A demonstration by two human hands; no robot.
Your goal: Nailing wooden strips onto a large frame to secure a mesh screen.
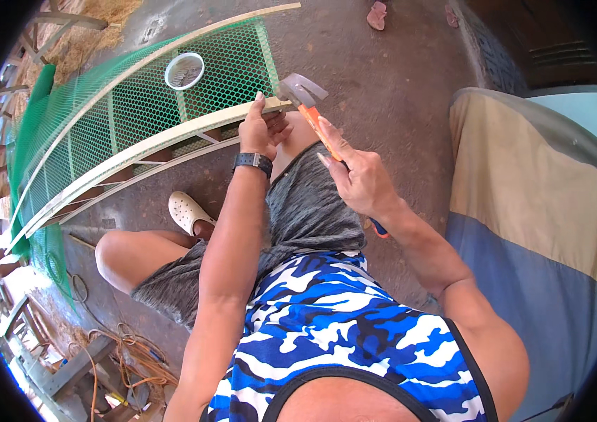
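Observation:
My right hand is wrapped round the handle of a claw hammer with an orange grip. Its metal head lies at the near right corner of a wooden frame covered in green plastic mesh. At that same corner my left hand grips the frame, thumb up against the pale wooden strip and fingers curled below it. Whether a nail is under the hammer head cannot be made out. A small white bowl with what look like nails in it rests on the mesh.
Tan and blue cloth covers something large at the right. Orange cable or hose lies coiled at the lower left, beside a metal stand. Loose green mesh hangs off the frame's left end. Pink footwear lies on the far floor.

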